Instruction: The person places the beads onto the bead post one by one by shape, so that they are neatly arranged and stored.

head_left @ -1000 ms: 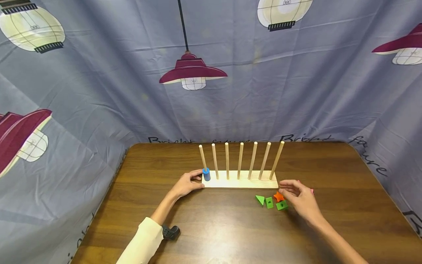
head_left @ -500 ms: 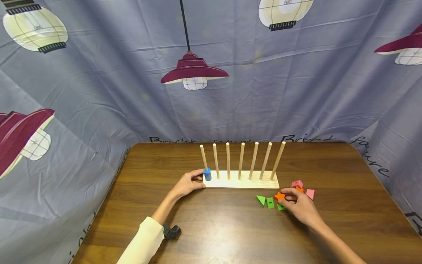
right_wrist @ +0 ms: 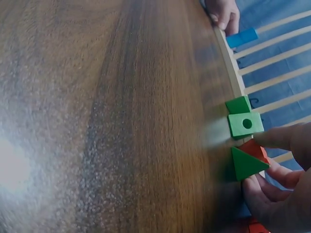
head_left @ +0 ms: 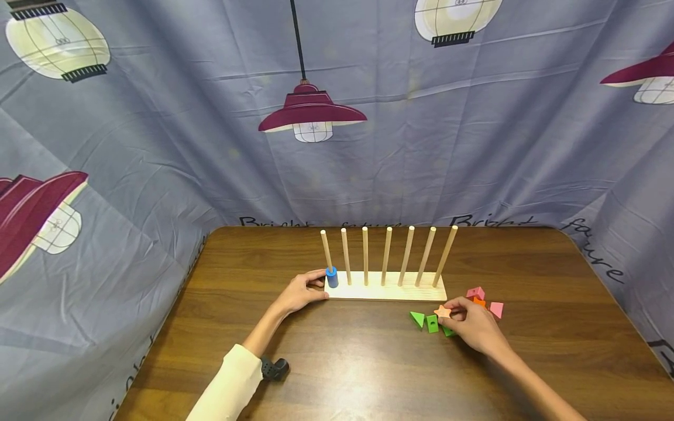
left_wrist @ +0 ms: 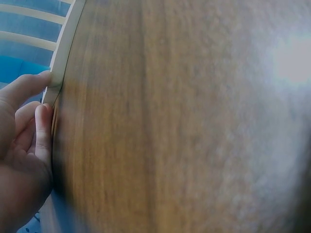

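A wooden peg board [head_left: 389, 293] with several upright pegs stands on the table, a blue cylinder [head_left: 332, 278] on its leftmost peg. My left hand [head_left: 300, 293] holds the board's left end, thumb at the front and fingers behind; the left wrist view shows the thumb [left_wrist: 29, 87] against the edge. Just off the board's right front corner, my right hand [head_left: 476, 327] pinches an orange star block [head_left: 443, 312] between thumb and fingers. In the right wrist view a green triangular block [right_wrist: 247, 165] partly covers that star.
Green blocks [head_left: 432, 323] lie in front of the board's right end; one is partly under my right hand. Beyond that hand are pink blocks [head_left: 475, 293] and another orange block [head_left: 479, 302]. A patterned curtain [head_left: 389, 175] hangs behind the wooden table [head_left: 337, 362].
My right hand has come down to the orange star, gripped it and tilted it slightly to the left. The pink blocks have come into sight. My left hand stays on the board.
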The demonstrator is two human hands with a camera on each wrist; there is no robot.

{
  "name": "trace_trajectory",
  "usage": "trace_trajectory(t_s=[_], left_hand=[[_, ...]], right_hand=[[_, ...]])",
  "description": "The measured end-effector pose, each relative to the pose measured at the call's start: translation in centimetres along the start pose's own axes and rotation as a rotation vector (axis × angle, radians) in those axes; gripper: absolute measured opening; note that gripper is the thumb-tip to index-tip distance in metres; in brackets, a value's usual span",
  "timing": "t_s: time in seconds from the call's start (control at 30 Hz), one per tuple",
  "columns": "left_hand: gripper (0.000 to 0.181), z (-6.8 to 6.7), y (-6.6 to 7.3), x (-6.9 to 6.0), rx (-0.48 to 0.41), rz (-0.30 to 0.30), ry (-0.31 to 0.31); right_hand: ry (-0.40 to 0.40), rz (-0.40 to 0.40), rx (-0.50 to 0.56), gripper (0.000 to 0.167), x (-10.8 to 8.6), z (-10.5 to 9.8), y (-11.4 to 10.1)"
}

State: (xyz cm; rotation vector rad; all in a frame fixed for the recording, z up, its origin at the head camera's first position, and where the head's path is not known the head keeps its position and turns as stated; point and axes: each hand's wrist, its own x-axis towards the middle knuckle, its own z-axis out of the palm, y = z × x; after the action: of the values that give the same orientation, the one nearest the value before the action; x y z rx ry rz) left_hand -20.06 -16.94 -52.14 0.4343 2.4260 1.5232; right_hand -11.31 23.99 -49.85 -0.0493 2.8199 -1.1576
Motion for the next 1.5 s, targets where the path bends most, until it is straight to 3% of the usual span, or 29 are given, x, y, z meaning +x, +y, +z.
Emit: trace_trajectory(t_s=[0.43, 0.63, 0.83, 1.07, 1.23, 1.33, 1.5], left_hand=[[0.063, 0.0, 0.1, 0.2, -0.007, 0.005, -0.005], [0.062, 0.1, 0.2, 0.2, -0.002, 0.006, 0.000], [0.062, 0.1, 0.2, 0.2, 0.002, -0.001, -0.001], [0.062, 0.2, 0.2, 0.1, 0.008, -0.013, 0.002], [0.062, 0.4, 0.3, 0.0, 0.013, -0.016, 0.013], [0.061, 0.4, 1.0, -0.4, 0.010, -0.015, 0.010], [0.059, -0.1, 3.3, -1.3, -0.011, -0.004, -0.011]], right_hand=[[0.031, 0.009, 0.104, 0.032, 0.0, 0.2, 0.2], [0.097, -0.081, 0.188, 0.032, 0.2, -0.1, -0.5], [0.183, -0.210, 0.242, 0.032, 0.2, -1.6, -2.9], [0.178, -0.319, 0.382, 0.033, 0.0, -2.7, -5.9], [0.199, -0.364, 0.393, 0.033, 0.5, -3.1, -8.0], [0.207, -0.391, 0.432, 0.033, 1.0, -3.3, -9.7], [0.203, -0.474, 0.489, 0.031, 2.3, -3.7, -13.3]])
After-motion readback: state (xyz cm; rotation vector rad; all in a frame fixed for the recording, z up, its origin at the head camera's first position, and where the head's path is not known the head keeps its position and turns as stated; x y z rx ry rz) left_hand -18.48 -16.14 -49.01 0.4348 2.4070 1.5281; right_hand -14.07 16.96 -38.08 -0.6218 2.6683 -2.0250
